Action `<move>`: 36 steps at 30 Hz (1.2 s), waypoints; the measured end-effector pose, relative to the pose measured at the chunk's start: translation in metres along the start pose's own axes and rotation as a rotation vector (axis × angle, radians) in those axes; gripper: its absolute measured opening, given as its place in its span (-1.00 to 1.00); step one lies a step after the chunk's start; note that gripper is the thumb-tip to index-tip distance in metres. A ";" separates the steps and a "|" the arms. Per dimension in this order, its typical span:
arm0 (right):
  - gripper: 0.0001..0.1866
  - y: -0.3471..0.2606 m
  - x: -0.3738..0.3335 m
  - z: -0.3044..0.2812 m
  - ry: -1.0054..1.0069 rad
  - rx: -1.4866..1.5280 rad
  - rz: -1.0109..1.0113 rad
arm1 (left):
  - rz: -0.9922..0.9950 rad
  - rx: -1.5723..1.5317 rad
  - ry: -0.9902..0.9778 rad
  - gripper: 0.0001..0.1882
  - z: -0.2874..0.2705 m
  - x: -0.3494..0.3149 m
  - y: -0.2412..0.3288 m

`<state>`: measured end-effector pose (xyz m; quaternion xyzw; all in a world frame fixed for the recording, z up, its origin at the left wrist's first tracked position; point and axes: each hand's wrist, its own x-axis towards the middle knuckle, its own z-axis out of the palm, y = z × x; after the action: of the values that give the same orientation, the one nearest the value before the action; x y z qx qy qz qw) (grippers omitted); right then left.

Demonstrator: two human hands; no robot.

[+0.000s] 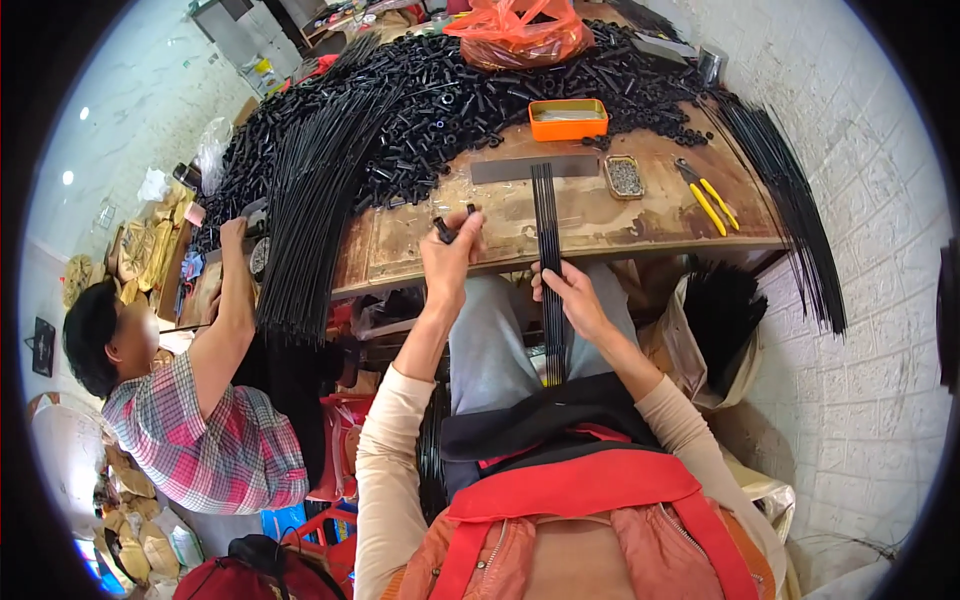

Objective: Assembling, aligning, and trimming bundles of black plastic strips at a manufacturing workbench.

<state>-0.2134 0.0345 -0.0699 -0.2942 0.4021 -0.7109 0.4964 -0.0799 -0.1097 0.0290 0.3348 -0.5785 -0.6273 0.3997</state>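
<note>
My left hand [452, 258] is closed around a few short black tubular pieces [446, 231], just above the table's front edge. My right hand [571, 294] grips a narrow bundle of thin black rods [548, 235] over my lap. The bundle's far end lies on the wooden table [500, 215], reaching a flat grey bar [497, 171]. Right of the bundle stands a small clear box [624, 178] of tiny metal parts. Farther right lie yellow-handled pliers [706, 196].
A wide heap of black tubular parts [430, 120] covers the table's back, with an orange tin [568, 120] and red plastic bag [520, 40]. Long black rods overhang the edge at left [315, 210] and right [790, 190]. A co-worker in a plaid shirt [215, 435] works at left.
</note>
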 end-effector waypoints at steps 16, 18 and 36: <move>-0.74 0.007 -0.017 -0.011 -0.039 0.009 0.046 | -0.183 -0.112 -0.230 -0.73 0.069 0.086 -0.010; -0.74 0.006 -0.011 -0.012 -0.045 0.018 0.052 | -0.255 -0.196 -0.345 -0.73 0.079 0.096 -0.005; -0.35 -0.008 -0.040 0.020 -0.135 0.152 0.146 | -0.242 -0.220 -1.048 -0.63 0.092 0.012 0.073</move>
<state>-0.1872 0.0686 -0.0533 -0.2730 0.3332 -0.6799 0.5934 -0.1583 -0.0794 0.1115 -0.0018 -0.5884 -0.8084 0.0157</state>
